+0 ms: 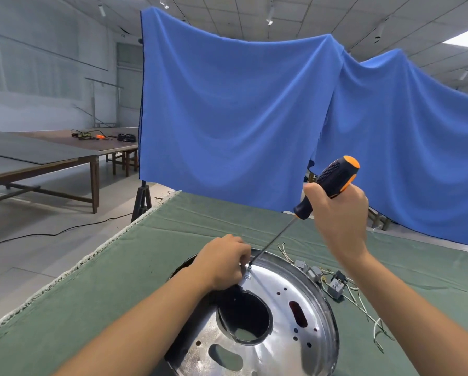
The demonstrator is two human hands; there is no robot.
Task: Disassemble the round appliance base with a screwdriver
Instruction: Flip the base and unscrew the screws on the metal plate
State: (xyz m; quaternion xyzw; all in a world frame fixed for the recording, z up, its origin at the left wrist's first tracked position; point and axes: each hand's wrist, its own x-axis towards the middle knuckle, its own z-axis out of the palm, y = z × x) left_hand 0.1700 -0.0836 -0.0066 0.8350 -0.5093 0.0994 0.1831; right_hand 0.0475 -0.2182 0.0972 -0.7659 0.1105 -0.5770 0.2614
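Screwdriver (319, 194), gripped by right hand (338, 213), is slanted from two o'clock onto rim screw (250, 266), steadied by pinching left-hand fingers (242, 263).

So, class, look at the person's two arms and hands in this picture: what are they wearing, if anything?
Nothing shows on either. The left hand and right hand are bare: no gloves, and no rings visible on the fingers. Both forearms are bare up to the frame edge, with no sleeve, watch, strap or cable on the wrists. Whether sleeves begin higher up cannot be told.
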